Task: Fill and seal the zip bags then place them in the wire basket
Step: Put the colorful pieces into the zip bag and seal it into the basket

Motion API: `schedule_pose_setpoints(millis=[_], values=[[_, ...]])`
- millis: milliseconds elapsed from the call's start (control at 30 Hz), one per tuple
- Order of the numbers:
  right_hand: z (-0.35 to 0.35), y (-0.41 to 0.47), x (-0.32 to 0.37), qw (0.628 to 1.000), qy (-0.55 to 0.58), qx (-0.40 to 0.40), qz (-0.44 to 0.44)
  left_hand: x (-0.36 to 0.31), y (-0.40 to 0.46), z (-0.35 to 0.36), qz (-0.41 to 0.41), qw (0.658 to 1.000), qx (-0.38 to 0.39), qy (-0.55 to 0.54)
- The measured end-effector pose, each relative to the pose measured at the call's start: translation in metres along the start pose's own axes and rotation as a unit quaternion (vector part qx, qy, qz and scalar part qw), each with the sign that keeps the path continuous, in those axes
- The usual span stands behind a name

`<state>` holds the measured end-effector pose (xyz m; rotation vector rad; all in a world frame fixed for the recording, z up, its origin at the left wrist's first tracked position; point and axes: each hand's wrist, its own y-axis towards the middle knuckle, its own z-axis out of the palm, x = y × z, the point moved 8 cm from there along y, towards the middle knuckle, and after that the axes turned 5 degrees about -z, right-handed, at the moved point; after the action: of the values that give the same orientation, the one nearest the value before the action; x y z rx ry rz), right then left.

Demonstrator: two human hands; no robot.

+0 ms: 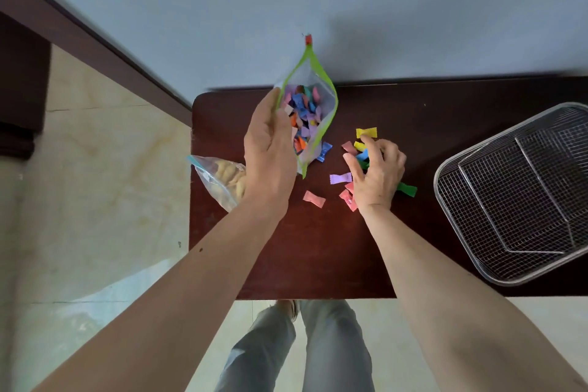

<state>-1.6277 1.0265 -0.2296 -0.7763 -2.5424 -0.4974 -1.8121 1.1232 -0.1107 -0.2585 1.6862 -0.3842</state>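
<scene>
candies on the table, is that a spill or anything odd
Nothing stands out: the loose candies lie near the right hand, which is gathering some, while the left hand holds the green-rimmed bag open.

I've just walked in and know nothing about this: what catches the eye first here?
The green-rimmed zip bag, held open by the left hand at the table's far edge, is stuffed with bright wrapped candies. More loose candies lie scattered under the right hand, which is gathering some. A wire basket sits at the right.
</scene>
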Motion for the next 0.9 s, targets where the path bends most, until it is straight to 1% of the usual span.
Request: schedule_pose_setpoints(millis=[167, 233, 300, 400, 500, 533, 600, 667, 733, 833, 900], values=[[-0.002, -0.002, 0.002, 1.000, 0.020, -0.015, 0.002, -0.001, 0.000, 0.001, 0.001, 1.000, 0.001, 0.012], [-0.004, 0.001, 0.001, 0.998, 0.048, -0.023, 0.013, -0.002, 0.001, 0.001, 0.003, 1.000, -0.002, 0.015], [-0.008, 0.005, -0.003, 0.995, 0.088, -0.034, 0.039, -0.002, 0.002, 0.001, 0.001, 1.000, -0.005, 0.013], [-0.013, 0.010, -0.009, 0.990, 0.116, -0.040, 0.076, 0.001, 0.003, 0.002, -0.009, 1.000, 0.004, -0.005], [-0.023, 0.013, -0.012, 0.975, 0.165, -0.055, 0.139, 0.007, 0.003, 0.005, -0.028, 0.999, 0.022, -0.011], [-0.028, 0.014, -0.013, 0.963, 0.195, -0.069, 0.171, 0.009, 0.003, 0.006, -0.036, 0.999, 0.027, -0.016], [-0.041, 0.015, -0.008, 0.928, 0.263, -0.095, 0.247, 0.013, 0.002, 0.005, -0.049, 0.998, 0.032, -0.021], [-0.054, 0.020, 0.004, 0.893, 0.323, -0.112, 0.293, 0.012, 0.001, 0.005, -0.059, 0.997, 0.039, -0.024], [-0.069, 0.027, 0.028, 0.853, 0.398, -0.127, 0.312, 0.010, 0.000, 0.005, -0.068, 0.997, 0.033, -0.030], [-0.088, 0.040, 0.072, 0.778, 0.517, -0.156, 0.322, 0.006, -0.001, 0.001, -0.081, 0.996, -0.004, -0.032], [-0.096, 0.050, 0.102, 0.743, 0.570, -0.159, 0.312, 0.004, -0.002, 0.000, -0.091, 0.995, -0.017, -0.046]])
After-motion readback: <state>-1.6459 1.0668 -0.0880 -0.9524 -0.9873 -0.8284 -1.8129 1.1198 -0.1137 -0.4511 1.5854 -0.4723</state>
